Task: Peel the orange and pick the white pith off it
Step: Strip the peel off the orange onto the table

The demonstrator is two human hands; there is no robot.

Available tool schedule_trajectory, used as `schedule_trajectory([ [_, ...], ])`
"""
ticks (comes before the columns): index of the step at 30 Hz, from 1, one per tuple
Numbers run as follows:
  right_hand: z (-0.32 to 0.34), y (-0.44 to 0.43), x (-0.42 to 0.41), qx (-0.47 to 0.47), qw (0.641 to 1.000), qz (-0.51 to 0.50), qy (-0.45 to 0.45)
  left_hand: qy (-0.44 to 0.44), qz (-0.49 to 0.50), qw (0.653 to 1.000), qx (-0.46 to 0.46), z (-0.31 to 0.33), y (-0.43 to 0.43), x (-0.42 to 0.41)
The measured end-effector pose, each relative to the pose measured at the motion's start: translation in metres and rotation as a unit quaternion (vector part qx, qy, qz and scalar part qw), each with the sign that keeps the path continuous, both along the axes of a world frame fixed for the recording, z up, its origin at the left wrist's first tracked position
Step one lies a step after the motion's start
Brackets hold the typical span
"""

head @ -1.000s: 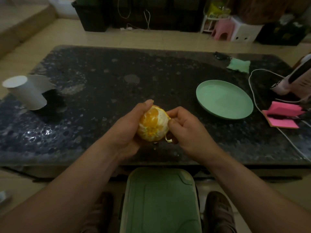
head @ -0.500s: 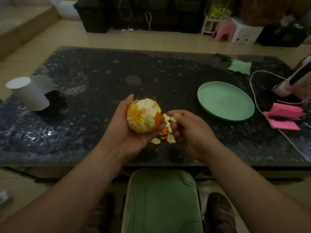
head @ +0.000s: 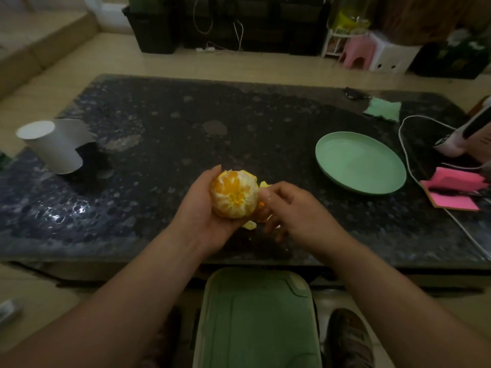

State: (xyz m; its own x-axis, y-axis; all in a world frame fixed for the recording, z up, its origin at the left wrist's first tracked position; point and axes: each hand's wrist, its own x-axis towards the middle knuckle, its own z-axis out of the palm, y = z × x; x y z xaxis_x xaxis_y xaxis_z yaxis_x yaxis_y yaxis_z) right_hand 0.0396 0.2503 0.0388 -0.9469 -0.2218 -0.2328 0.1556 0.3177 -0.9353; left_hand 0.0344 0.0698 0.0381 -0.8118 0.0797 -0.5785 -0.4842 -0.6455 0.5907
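My left hand (head: 202,216) cups a mostly peeled orange (head: 235,193) above the near middle of the dark stone table (head: 159,144). White pith streaks the fruit's segments. My right hand (head: 295,208) is pressed against the orange's right side, thumb and fingertips pinched at its edge; what they pinch is too small to tell. Loose bits of peel (head: 251,224) lie on the table under and between both hands, partly hidden by the fingers.
A green plate (head: 361,163) sits to the right. Further right are a pink pad (head: 451,192), a white cable (head: 406,160) and a pink-white device (head: 462,139). A grey paper roll (head: 53,144) stands at the left. A green stool (head: 255,314) is below the table edge.
The orange has been turned in my left hand, its core end now facing up. My right hand moved from the peel pile back against the fruit's right side.
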Motion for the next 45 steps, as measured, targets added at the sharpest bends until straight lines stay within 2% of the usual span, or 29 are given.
schedule_trajectory([
  [7,0.005,-0.003,0.008,-0.050,0.998,0.030,-0.003,0.036,-0.015,0.998,-0.047,0.003,0.002,0.000],
  [9,0.005,-0.002,0.009,-0.020,0.999,0.024,0.021,0.046,-0.048,0.995,-0.068,0.003,0.003,0.001],
  [13,0.005,0.002,0.011,0.081,0.993,0.019,0.084,0.079,-0.131,0.970,-0.189,0.005,-0.002,0.000],
  [15,0.004,0.004,0.014,0.113,0.987,0.032,0.113,0.089,-0.145,0.961,-0.216,0.008,-0.006,-0.003],
  [22,0.001,-0.003,0.015,0.120,0.976,-0.008,0.184,0.085,-0.109,0.972,-0.191,0.012,0.004,0.001],
  [28,0.006,-0.003,0.016,0.081,0.987,-0.004,0.142,0.074,-0.078,0.980,-0.168,0.010,0.003,-0.001],
  [33,0.006,-0.002,0.016,0.095,0.986,0.003,0.139,0.096,-0.080,0.974,-0.191,0.006,0.007,0.001],
  [38,0.008,0.002,0.014,0.040,0.995,-0.004,0.088,0.080,-0.058,0.978,-0.186,0.007,0.006,0.002],
  [42,0.007,0.003,0.013,0.043,0.995,-0.013,0.092,0.096,-0.060,0.970,-0.214,0.002,0.010,0.001],
  [45,0.007,0.005,0.010,-0.033,0.998,-0.025,0.057,0.089,-0.053,0.978,-0.183,0.000,0.013,0.000],
])
